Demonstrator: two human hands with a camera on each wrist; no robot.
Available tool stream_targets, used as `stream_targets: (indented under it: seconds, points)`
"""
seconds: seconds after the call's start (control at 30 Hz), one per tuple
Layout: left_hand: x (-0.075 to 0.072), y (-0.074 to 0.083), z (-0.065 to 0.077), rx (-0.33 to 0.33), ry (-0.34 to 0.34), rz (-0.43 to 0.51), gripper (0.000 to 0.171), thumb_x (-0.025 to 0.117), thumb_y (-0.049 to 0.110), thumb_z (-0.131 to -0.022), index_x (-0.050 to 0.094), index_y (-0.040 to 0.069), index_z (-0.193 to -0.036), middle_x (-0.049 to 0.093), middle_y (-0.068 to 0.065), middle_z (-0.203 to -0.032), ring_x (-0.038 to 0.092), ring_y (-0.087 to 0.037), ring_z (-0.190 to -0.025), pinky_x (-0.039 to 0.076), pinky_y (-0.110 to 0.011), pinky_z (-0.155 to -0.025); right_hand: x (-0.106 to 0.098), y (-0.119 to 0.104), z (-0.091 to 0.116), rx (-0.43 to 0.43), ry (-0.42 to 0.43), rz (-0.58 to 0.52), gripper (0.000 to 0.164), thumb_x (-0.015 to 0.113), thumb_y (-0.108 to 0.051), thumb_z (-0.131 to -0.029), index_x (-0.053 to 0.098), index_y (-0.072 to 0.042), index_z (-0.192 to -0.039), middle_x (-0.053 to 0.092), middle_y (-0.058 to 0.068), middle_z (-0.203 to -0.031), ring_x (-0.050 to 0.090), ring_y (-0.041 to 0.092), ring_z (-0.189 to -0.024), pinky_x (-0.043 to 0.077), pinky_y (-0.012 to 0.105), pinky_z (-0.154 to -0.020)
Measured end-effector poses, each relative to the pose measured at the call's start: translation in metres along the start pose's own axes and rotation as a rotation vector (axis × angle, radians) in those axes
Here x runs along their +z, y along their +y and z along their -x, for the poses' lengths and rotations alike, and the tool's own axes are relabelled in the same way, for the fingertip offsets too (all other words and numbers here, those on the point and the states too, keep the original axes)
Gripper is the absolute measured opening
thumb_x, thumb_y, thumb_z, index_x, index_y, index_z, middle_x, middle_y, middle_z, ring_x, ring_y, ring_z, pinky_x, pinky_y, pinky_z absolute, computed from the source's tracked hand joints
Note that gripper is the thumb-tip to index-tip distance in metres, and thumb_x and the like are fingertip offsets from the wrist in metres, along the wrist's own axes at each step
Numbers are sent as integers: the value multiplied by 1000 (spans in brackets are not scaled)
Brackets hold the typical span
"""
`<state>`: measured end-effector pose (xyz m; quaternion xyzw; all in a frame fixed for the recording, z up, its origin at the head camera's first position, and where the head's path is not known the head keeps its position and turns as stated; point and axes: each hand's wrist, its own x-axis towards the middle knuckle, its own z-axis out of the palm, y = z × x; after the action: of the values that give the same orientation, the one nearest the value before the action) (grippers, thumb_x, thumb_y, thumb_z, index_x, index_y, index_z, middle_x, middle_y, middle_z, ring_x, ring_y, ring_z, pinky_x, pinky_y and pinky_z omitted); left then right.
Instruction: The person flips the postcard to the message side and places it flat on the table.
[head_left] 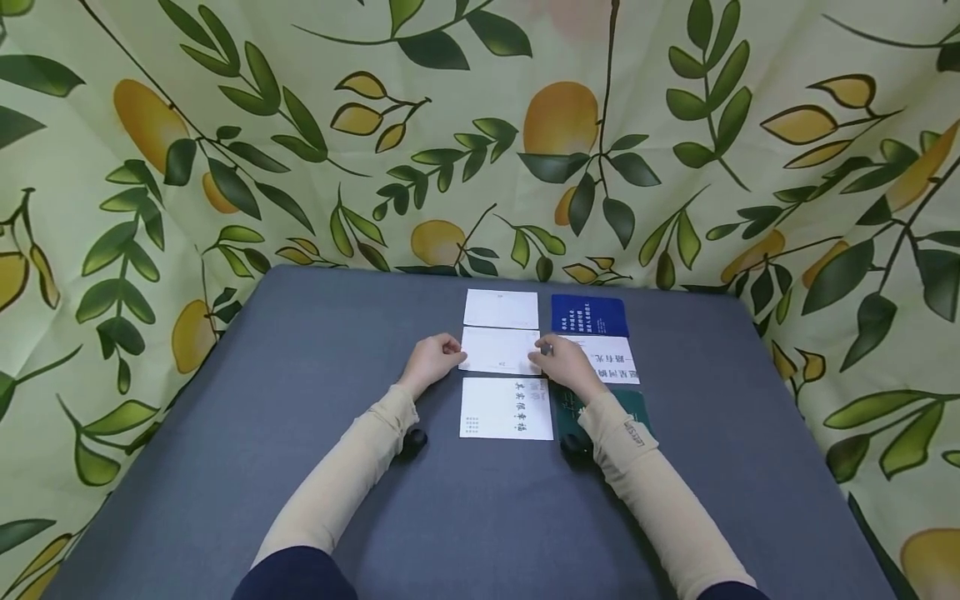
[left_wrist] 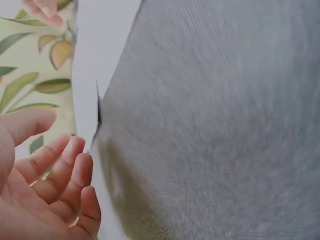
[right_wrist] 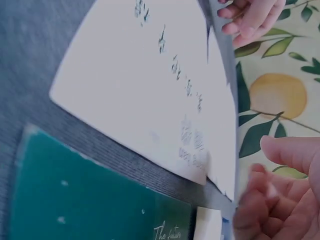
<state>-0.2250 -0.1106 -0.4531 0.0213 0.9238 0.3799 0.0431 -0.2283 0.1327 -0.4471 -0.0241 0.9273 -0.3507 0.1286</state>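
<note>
Two columns of cards lie on the grey cloth. A plain white card (head_left: 491,350) is in the middle of the left column, between my hands in the head view. My left hand (head_left: 433,364) is at its left edge, fingers loosely bent and thumb apart in the left wrist view. At its right edge is my right hand (head_left: 568,365), with a gap between thumb and fingers in the right wrist view. Above lies another white card (head_left: 501,309); below, a white card with dark writing (head_left: 487,404). My right wrist partly covers a green card (right_wrist: 100,195).
Right of the white cards lie a dark blue card (head_left: 588,316) and a white card with large writing (head_left: 617,360). Grey cloth covers the table (head_left: 315,333). A curtain (head_left: 480,183) with leaves and orange fruit hangs behind it.
</note>
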Motion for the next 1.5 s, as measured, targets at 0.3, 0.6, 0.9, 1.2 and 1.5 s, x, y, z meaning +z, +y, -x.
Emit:
stream_targets:
  seconds: [0.3,0.6,0.9,1.2,1.5]
  points:
    - [-3,7,23,-30,1,38,30,66,24,-84,62,3,-106,68,-10,-89,59,-17,-75,45,-28,-67,3,-2,27,32,-28,-11,54,61,-31,-89,46,-4,-133,59,9,-85,50,17,-66,38,25,-55]
    - [-4,8,41,-52,-65,-13,42,67,25,-84,58,0,-116,68,-11,-86,60,-17,-70,45,-25,-60,3,1,46,42,-15,-1,69,62,-32,-87,31,1,-140,60,14,-96,53,20,-74,40,26,-61]
    - [-1,3,51,-86,-113,22,47,71,23,-81,55,-1,-118,68,-12,-88,59,-14,-66,44,-23,-57,8,3,60,66,-56,-54,75,62,-34,-87,25,1,-143,53,26,-126,56,36,-108,46,49,-90]
    - [1,2,55,-166,-138,153,48,72,15,-79,53,-2,-120,62,-17,-101,66,-16,-68,53,-27,-63,18,5,65,74,-59,-171,77,67,-27,-84,26,5,-141,51,26,-128,54,35,-115,43,49,-98]
    - [4,4,52,-230,-161,359,51,71,7,-79,49,-5,-124,55,-20,-108,62,-19,-75,56,-28,-68,27,6,66,38,-70,-269,75,71,-19,-81,31,7,-138,48,25,-129,51,35,-115,42,46,-98]
